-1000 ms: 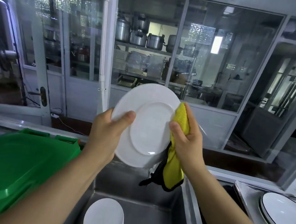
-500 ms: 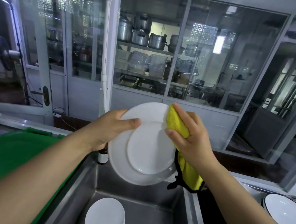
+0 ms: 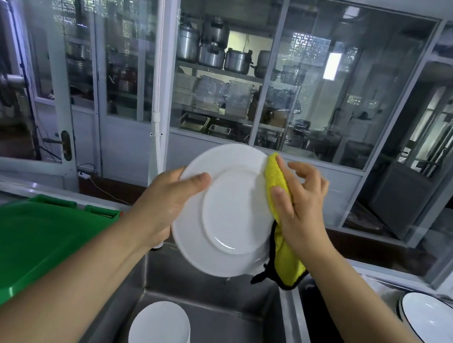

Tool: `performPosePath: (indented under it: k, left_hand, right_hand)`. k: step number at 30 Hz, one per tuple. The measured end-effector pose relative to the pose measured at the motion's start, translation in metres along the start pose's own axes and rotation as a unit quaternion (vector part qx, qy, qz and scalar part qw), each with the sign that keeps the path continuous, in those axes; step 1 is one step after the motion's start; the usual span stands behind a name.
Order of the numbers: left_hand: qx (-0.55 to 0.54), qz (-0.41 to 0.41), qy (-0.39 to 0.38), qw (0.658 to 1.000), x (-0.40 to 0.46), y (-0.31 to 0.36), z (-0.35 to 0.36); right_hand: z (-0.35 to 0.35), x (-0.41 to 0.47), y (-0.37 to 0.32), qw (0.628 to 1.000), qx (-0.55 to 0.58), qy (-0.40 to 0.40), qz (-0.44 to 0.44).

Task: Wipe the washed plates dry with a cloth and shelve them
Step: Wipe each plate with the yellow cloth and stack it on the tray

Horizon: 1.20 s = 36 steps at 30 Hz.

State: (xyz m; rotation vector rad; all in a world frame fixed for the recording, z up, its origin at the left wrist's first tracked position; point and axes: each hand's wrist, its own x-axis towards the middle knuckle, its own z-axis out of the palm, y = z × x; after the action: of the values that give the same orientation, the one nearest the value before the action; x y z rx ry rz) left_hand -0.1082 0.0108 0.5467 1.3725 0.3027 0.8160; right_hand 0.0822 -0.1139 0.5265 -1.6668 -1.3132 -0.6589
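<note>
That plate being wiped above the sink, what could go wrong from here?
1. The left hand holds the plate only by its rim, over the sink. A slip could drop it onto the stack of plates below.
2. The right hand pinches the yellow cloth against the plate's right edge; a hard push there might twist the plate loose.

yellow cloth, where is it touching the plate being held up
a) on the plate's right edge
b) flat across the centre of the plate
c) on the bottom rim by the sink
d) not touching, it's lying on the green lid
a: the right hand presses the yellow cloth against the right edge of the white plate, while the left hand grips the plate's left rim, thumb on its face.
</note>
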Motion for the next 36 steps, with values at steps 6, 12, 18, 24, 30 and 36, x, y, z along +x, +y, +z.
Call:
performPosePath:
  k: [6,12,18,24,30,36]
  left_hand:
    - [-0.093,0.015,0.082,0.992,0.007,-0.006,0.005]
    - [-0.18,-0.019,0.127,0.975,0.007,-0.024,0.021]
    - [-0.232,-0.064,0.085,0.967,-0.006,-0.035,0.029]
    - [-0.271,-0.118,0.07,0.953,-0.011,-0.031,0.02]
    - [-0.283,-0.136,0.083,0.946,-0.012,-0.031,0.007]
    - [-0.268,-0.077,0.114,0.954,-0.014,-0.026,-0.015]
  right_hand:
    - [0.02,-0.044,-0.008,0.996,-0.008,0.077,0.042]
    - [0.046,-0.076,-0.048,0.975,-0.162,0.109,-0.107]
    - [0.064,-0.063,-0.055,0.978,-0.15,0.086,-0.118]
    - [0.069,-0.063,-0.07,0.962,-0.137,0.112,-0.208]
    - [0.07,-0.074,-0.061,0.945,-0.142,0.111,-0.274]
    - [0.064,-0.095,-0.033,0.963,-0.103,0.102,-0.228]
